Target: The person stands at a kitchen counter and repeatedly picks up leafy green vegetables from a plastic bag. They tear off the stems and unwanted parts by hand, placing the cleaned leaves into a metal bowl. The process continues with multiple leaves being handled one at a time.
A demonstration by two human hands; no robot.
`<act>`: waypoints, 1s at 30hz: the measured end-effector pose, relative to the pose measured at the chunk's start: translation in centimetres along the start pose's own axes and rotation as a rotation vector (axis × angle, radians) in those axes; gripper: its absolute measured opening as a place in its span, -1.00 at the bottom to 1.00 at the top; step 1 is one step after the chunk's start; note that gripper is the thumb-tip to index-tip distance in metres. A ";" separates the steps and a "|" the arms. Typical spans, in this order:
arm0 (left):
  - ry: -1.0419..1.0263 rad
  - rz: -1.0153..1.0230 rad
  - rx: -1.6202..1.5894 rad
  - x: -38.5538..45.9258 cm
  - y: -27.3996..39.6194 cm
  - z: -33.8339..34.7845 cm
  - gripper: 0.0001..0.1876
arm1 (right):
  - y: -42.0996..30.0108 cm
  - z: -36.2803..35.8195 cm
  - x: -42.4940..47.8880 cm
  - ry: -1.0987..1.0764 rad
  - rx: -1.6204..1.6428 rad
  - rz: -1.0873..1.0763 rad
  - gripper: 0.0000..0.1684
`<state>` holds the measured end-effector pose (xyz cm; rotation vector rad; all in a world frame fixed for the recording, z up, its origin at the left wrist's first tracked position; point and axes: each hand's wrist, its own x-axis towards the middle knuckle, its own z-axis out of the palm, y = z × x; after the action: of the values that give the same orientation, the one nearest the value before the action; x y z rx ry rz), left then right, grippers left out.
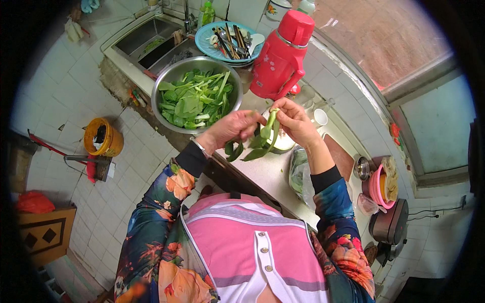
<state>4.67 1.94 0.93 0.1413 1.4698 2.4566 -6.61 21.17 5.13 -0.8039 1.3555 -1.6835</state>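
My right hand (297, 123) pinches a small leafy green plant (269, 130) by its pale root end, and its leaves hang down over the counter. My left hand (235, 128) is beside it, fingertips close to the stem; dark leaves (233, 150) show below this hand, and whether it grips them is unclear. Behind and left of the hands stands a stainless steel bowl (204, 63) full of loose leafy greens (193, 100). Under the held plant, partly covered, lies a cut piece of pale-fleshed, green-rinded melon or gourd (284, 143). A clear plastic bag of greens (299, 176) lies near my right forearm.
A red thermos flask (280, 57) stands behind my hands, near a white cup (320, 117). Left of it, a blue basket (204, 47) holds chopsticks and spoons beside the sink (146, 36). Farther right are a pink basket (375, 189) and an appliance (390, 221). A yellow bucket (113, 138) stands on the floor.
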 end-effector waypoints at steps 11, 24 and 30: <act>0.058 0.000 -0.034 0.1 -1.5 0.7 -0.86 | 2.7 0.7 0.1 0.037 0.179 0.075 -0.82; -0.074 -0.125 -0.401 -0.8 -2.1 1.2 -0.72 | 2.3 1.0 -0.7 -0.072 0.242 0.185 -0.79; -0.168 -0.038 0.405 -0.2 -1.7 -2.9 -0.78 | 0.7 0.6 0.2 -0.147 -0.231 0.317 -0.83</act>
<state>4.54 0.17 -1.89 0.3851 1.8504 2.0311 -6.02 20.61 4.55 -0.7782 1.5025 -1.2167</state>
